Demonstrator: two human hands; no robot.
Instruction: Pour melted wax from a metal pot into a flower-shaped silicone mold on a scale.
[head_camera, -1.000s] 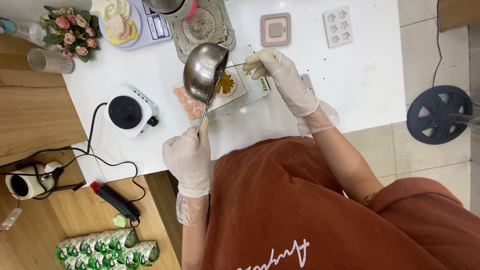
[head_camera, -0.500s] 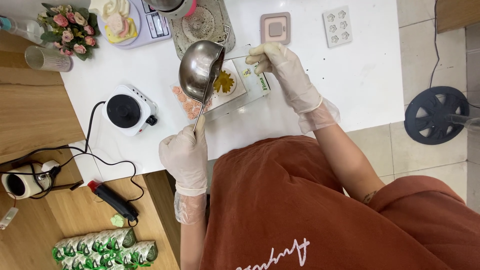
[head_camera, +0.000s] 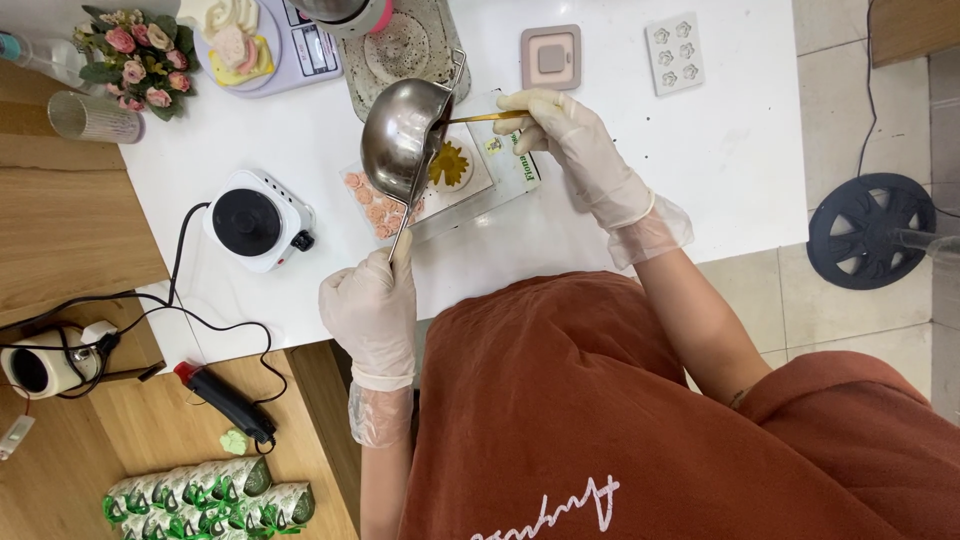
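Seen from above, a person in a rust-coloured shirt stands at a white desk (head_camera: 700, 140). The gloved left hand (head_camera: 372, 308), at centre frame, is closed around the long handle of a steel ladle (head_camera: 403, 137), whose bowl tilts over a flower-shaped mould (head_camera: 450, 165) at upper centre. The gloved right hand (head_camera: 570, 140) pinches a thin gold stick (head_camera: 480, 117) that reaches into the ladle's rim. A small black-topped hotplate (head_camera: 255, 218) sits near the desk's left edge, a bouquet (head_camera: 130, 60) in the upper left corner. Bare desk lies open toward the upper right.
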